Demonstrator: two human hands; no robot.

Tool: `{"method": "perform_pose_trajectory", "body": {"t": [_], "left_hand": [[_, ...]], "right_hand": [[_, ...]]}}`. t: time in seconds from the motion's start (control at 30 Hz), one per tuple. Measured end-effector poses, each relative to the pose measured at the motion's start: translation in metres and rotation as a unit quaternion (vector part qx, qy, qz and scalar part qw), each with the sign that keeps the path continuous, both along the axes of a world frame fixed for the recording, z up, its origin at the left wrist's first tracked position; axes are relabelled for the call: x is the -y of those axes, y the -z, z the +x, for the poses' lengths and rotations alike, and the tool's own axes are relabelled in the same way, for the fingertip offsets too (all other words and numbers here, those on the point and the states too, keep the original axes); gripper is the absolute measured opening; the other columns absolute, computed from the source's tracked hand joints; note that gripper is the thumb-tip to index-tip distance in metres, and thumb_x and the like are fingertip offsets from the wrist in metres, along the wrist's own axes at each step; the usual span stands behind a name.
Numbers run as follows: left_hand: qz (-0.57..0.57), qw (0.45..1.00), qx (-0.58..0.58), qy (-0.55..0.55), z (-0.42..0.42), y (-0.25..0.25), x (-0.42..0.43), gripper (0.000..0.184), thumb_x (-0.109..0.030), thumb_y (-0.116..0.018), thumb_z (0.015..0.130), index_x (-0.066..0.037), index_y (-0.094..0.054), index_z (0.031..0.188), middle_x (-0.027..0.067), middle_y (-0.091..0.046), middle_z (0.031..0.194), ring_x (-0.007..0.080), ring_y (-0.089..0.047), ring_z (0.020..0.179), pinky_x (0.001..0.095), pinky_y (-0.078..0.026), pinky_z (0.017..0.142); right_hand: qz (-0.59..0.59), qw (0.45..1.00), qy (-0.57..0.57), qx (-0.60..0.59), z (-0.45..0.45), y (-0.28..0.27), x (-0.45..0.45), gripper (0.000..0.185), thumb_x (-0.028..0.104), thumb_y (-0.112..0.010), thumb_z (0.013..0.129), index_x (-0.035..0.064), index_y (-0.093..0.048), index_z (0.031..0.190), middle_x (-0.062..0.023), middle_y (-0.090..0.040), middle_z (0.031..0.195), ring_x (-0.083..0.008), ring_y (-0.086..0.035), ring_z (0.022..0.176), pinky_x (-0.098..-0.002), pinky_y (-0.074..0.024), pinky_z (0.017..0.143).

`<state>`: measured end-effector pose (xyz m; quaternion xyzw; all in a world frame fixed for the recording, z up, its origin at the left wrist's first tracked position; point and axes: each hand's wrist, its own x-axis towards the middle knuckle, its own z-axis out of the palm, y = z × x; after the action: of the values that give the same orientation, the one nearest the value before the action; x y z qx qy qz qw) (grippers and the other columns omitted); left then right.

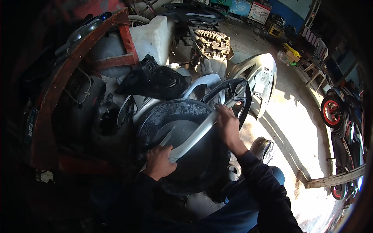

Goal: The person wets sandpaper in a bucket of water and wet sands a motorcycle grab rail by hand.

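Note:
A long, curved silver motorcycle body panel [193, 140] is held slantwise over a round black tub [155, 120] that seems to hold dark water. My left hand [160, 162] is closed around the panel's lower left end. At the upper right end, my right hand [228, 126] has its fingers wrapped over the panel, close to the tub's far right rim. Whether anything lies between those fingers and the panel is hidden. A black angular plastic part [153, 79] and a black curved frame piece [243, 97] lie just beyond the tub.
A red metal frame [58, 83] rises on my left. Large pale fairings [264, 79] stand beyond the tub to the right. Farther back is a machine part with a coil spring [211, 36]. Motorcycles with red wheels [331, 111] and a wooden beam [336, 176] are at the right.

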<state>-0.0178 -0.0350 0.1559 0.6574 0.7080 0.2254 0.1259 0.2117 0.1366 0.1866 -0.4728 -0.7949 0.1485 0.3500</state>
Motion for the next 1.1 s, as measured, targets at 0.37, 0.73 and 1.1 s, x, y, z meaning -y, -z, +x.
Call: {"method": "perform_pose_trajectory", "body": {"t": [0.37, 0.73, 1.1], "left_hand": [[-0.009, 1.0, 0.005, 0.011, -0.004, -0.003, 0.002, 0.041, -0.018, -0.072, 0.065, -0.007, -0.066, 0.104, 0.0187, -0.067, 0.096, 0.0395, -0.066, 0.092, 0.0516, -0.051, 0.08], [-0.005, 1.0, 0.0, -0.001, -0.006, 0.009, -0.003, 0.046, -0.02, -0.075, 0.064, -0.006, -0.065, 0.107, 0.0172, -0.068, 0.099, 0.0382, -0.066, 0.094, 0.0486, -0.052, 0.08], [-0.033, 0.999, -0.008, 0.007, -0.007, 0.0, -0.003, 0.045, -0.021, -0.074, 0.065, -0.007, -0.065, 0.106, 0.0138, -0.067, 0.095, 0.0363, -0.065, 0.094, 0.0492, -0.05, 0.079]], "right_hand": [[-0.111, 0.989, 0.054, -0.079, 0.003, 0.005, -0.008, 0.027, 0.011, -0.055, 0.096, -0.0019, -0.067, 0.117, -0.0211, -0.071, 0.089, -0.0242, -0.07, 0.08, -0.0359, -0.0542, 0.076], [-0.102, 0.991, -0.016, -0.09, -0.007, -0.003, -0.011, 0.028, 0.002, -0.062, 0.087, -0.0006, -0.067, 0.114, -0.0212, -0.063, 0.125, -0.0387, -0.059, 0.118, -0.0454, -0.0483, 0.099], [0.187, 0.975, -0.105, 0.052, -0.017, 0.009, 0.031, 0.025, 0.003, -0.061, 0.086, -0.0019, -0.068, 0.11, -0.0201, -0.065, 0.123, -0.0407, -0.059, 0.116, -0.05, -0.0441, 0.105]]}}
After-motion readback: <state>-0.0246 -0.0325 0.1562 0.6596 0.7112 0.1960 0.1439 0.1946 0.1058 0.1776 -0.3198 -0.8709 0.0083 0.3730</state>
